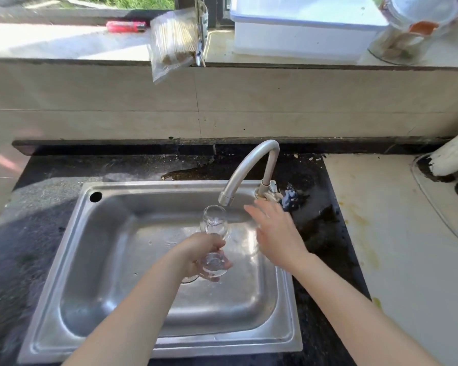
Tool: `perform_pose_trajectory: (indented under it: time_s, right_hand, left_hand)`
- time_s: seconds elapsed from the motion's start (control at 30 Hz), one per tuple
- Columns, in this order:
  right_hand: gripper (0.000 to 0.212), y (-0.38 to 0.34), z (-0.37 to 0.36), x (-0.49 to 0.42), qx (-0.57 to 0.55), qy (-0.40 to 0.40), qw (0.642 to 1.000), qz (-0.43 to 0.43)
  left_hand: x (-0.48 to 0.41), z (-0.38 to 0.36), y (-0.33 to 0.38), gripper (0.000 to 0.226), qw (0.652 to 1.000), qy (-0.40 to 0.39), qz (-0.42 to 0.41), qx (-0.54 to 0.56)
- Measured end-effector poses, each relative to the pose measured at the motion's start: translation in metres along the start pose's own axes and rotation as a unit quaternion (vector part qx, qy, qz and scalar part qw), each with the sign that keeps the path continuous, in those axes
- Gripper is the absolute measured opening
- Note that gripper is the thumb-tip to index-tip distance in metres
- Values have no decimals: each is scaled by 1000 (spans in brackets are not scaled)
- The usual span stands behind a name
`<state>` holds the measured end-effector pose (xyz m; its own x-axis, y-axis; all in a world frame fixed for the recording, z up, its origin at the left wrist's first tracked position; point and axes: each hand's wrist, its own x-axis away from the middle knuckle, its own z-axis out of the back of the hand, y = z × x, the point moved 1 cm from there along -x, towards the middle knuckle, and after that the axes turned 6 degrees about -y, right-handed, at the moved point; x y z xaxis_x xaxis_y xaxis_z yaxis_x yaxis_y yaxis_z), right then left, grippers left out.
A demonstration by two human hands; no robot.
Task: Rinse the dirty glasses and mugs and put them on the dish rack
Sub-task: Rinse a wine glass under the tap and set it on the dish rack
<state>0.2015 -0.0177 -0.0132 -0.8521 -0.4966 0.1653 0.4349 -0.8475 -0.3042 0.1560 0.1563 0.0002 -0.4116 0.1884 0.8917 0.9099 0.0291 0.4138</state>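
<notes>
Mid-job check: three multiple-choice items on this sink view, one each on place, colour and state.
1. Where is the glass? A on a dish rack; B under the tap spout, over the sink; C on the floor.
2. The lighter on the sill is: A red; B blue; C green.
3. The right hand is: A gripping the glass; B open, fingers straight; C a fist.
Key: B, the left hand holds it below the spout; A, its body is red; B, its fingers stretch straight out and hold nothing.

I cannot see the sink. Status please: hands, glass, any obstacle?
Left hand grips stemmed glass under faucet spout, over sink. Right hand open, beside faucet handle. No obstacle seen.
</notes>
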Motion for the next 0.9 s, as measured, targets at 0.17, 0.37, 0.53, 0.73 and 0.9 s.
perform_pose_trajectory:
  time_s: [0.17, 0.37, 0.53, 0.73, 0.9]
  right_hand:
    - [90, -18, -20, 6, 59, -138, 983, 102]
    - [76, -29, -31, 17, -30, -135, 987, 83]
    - [80, -30, -37, 32, -202, -167, 965, 16]
    - [70, -44, -36, 45, -363, -147, 920, 3]
    - [17, -55, -17, 57, -405, -19, 914, 30]
  left_hand:
    - [35, -10, -1, 6, 984, -12, 18, -176]
    - [79, -6, -7, 27, 978, 24, -38, -205]
    - [100, 6, -12, 26, 966, 49, -197, -161]
    - [107, -10, -9, 10, 945, 130, -251, -163]
    - [113, -26, 0, 8, 942, 187, -254, -116]
